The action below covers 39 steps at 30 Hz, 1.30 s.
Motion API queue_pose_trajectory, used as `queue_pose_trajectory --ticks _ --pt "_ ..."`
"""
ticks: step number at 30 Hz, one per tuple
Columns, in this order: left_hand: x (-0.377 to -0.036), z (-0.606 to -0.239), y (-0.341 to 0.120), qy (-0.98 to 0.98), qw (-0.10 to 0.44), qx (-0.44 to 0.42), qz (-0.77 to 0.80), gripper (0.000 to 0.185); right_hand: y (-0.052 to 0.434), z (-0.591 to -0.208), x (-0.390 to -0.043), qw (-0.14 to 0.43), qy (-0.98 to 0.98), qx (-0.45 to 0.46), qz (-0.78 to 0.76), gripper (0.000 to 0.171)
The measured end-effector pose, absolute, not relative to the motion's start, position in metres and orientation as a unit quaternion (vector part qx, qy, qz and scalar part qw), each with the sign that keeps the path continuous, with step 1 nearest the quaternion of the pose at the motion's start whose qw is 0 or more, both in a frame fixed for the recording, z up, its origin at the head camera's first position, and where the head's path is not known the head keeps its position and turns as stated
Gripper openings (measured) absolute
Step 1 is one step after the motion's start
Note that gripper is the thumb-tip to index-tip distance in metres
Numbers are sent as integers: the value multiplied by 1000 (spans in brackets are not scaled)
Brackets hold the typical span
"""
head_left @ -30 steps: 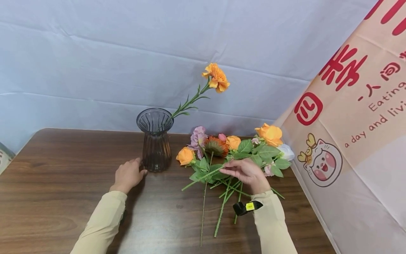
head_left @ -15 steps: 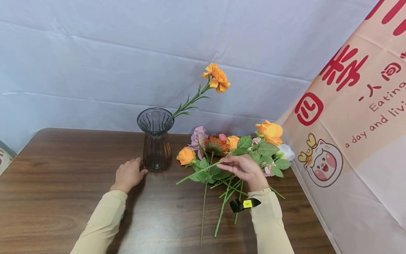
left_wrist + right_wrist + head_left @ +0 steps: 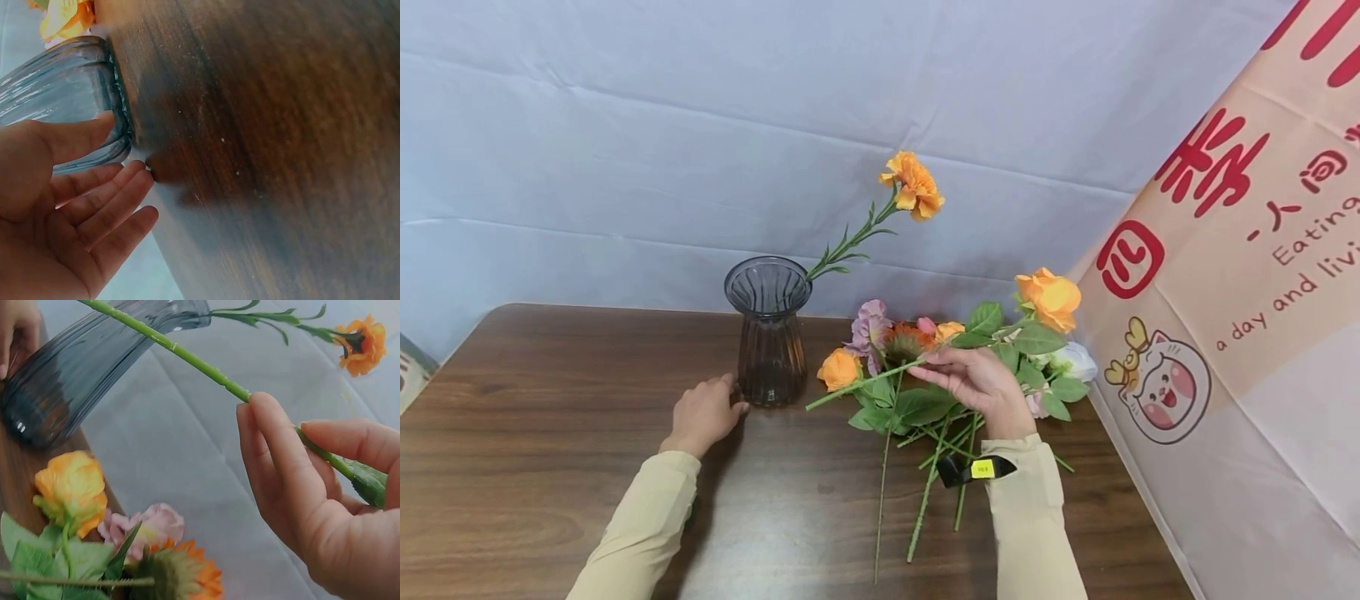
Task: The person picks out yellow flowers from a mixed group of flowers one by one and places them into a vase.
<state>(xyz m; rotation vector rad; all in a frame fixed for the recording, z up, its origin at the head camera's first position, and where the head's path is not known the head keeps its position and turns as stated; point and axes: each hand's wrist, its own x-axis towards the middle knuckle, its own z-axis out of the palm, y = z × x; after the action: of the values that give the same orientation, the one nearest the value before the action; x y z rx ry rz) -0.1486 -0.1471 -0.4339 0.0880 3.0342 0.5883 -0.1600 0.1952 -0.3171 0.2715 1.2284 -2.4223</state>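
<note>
A ribbed grey glass vase [image 3: 771, 358] stands upright on the table, with an orange carnation [image 3: 913, 185] leaning out to the right. Beside its base rests my left hand [image 3: 703, 412]. The left wrist view shows the thumb along the glass [image 3: 81, 81] and the fingers loosely extended; firm contact is hard to tell. My right hand [image 3: 977, 383] pinches the green stem of an orange rose [image 3: 1049, 298] between thumb and fingers, over the flower pile. Its bare stem [image 3: 181, 353] points left toward the vase, and its bloom lies beyond the hand to the right.
Under and around my right hand lie several artificial flowers: another orange rose [image 3: 839, 368], a purple flower [image 3: 869, 329], a rust-orange flower [image 3: 904, 342] and a pale blue one [image 3: 1077, 361]. Their stems reach toward the front of the wooden table [image 3: 550, 467]. A printed cloth [image 3: 1232, 350] borders the right side.
My right hand has lifted the orange rose a little out of the pile; its stem end has shifted left and up, its bloom up and right. The left hand and vase stay put.
</note>
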Motion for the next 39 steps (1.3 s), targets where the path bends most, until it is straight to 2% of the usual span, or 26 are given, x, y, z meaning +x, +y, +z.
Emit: queue_pose_trajectory --ticks 12,18,39 --pt "-148 -434 -148 980 26 26 198 48 181 -291 -171 198 460 79 -862 20" --pt "-149 -434 -149 980 23 29 196 46 177 -279 -175 191 448 78 -870 28" --pt "-149 -435 -150 980 29 27 193 41 166 -242 -190 188 468 61 -861 32"
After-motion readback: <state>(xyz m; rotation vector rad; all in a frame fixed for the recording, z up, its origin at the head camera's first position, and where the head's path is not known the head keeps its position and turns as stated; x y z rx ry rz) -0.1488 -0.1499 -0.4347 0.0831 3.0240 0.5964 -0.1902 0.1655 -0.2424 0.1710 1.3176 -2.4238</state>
